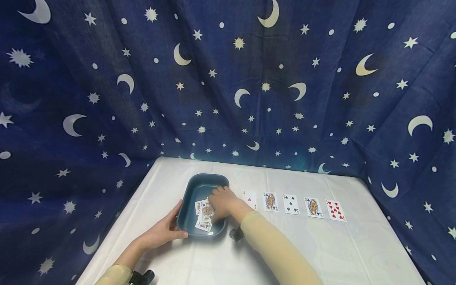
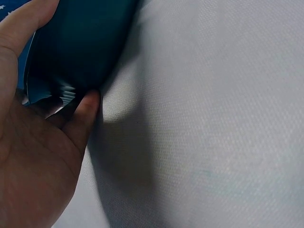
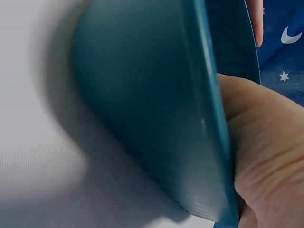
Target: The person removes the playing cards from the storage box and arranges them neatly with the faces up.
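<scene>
A dark teal bin (image 1: 183,213) with rounded corners stands at the left of the table. My left hand (image 1: 165,229) grips its near left corner, thumb along the front and fingers on the left side; the left wrist view shows the thumb and fingers (image 2: 85,114) against the wall. Several playing cards lie loosely overlapped inside the bin, a face card (image 1: 206,212) uppermost. My right hand (image 1: 223,202) reaches over the right rim into the bin, bent down over the cards. Its fingertips are hidden, and I cannot tell whether they pinch a card.
Right of the bin runs a row of face-up cards: an ace of hearts (image 1: 249,199) partly behind my right hand, a face card (image 1: 270,202), a five of spades (image 1: 291,204), another face card (image 1: 314,208) and a red hearts card (image 1: 335,210). A starry blue curtain (image 1: 221,99) surrounds the white-covered table (image 1: 320,253).
</scene>
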`<control>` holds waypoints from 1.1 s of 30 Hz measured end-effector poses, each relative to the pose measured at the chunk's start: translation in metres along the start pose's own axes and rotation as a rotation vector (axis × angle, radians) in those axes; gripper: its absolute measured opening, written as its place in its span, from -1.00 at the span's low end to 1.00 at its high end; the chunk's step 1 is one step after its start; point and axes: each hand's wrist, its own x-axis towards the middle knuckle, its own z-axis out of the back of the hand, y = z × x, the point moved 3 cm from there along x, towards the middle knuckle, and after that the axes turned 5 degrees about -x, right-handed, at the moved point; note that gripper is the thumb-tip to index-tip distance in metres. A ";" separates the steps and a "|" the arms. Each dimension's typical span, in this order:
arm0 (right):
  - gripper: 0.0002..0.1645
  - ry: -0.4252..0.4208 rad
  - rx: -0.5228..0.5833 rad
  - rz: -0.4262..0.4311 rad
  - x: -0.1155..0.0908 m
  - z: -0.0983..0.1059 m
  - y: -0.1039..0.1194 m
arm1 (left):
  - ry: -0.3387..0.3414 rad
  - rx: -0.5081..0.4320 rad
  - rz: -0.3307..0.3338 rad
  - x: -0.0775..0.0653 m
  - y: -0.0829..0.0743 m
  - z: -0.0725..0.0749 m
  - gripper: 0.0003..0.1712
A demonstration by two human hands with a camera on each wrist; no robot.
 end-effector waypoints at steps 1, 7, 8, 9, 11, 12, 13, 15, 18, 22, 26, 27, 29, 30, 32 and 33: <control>-0.07 -0.005 -0.001 0.000 0.001 -0.002 0.000 | -0.002 0.002 -0.001 0.000 0.000 0.000 0.36; 0.02 -0.016 -0.008 -0.009 0.003 -0.003 0.001 | -0.002 0.001 -0.005 0.000 0.001 0.000 0.36; 0.02 -0.014 -0.008 -0.010 0.001 -0.001 0.002 | -0.002 0.002 -0.003 0.000 0.001 0.000 0.36; 0.02 -0.014 -0.008 -0.011 0.000 0.001 0.003 | -0.002 0.002 -0.002 0.000 0.001 0.000 0.36; 0.01 -0.011 -0.002 -0.016 -0.003 0.007 0.004 | -0.001 0.003 0.000 0.000 0.001 0.000 0.36; 0.01 -0.008 -0.001 -0.017 -0.004 0.008 0.005 | 0.001 0.004 0.000 0.000 0.002 0.000 0.36; 0.01 -0.003 0.000 -0.019 -0.005 0.010 0.005 | 0.002 0.003 -0.002 0.000 0.002 0.000 0.36; 0.01 -0.001 0.007 -0.024 -0.004 0.011 0.005 | 0.005 0.002 -0.010 0.001 0.002 0.000 0.36; 0.03 0.004 0.022 -0.030 -0.002 0.010 0.005 | 0.010 0.001 -0.017 0.001 0.003 0.000 0.35; 0.06 0.004 0.041 -0.031 0.001 0.006 0.004 | 0.003 0.007 0.001 0.001 0.004 0.001 0.35; 0.09 0.003 0.049 -0.033 0.002 0.004 0.003 | 0.001 0.011 0.002 0.001 0.004 0.001 0.35; 0.09 0.001 0.052 -0.033 0.003 0.004 0.003 | 0.003 0.011 -0.003 0.001 0.004 0.001 0.34; 0.09 -0.002 0.050 -0.027 0.003 0.004 0.002 | 0.007 0.011 -0.013 0.001 0.003 0.001 0.34; 0.08 -0.005 0.049 -0.024 0.003 0.004 0.002 | 0.007 0.012 -0.016 0.001 0.003 0.001 0.33; 0.07 -0.007 0.054 -0.019 0.002 0.005 0.001 | 0.007 0.011 -0.017 0.001 0.003 0.001 0.34; 0.06 -0.013 0.060 -0.017 0.002 0.005 0.001 | 0.007 0.010 -0.018 0.000 0.003 0.001 0.34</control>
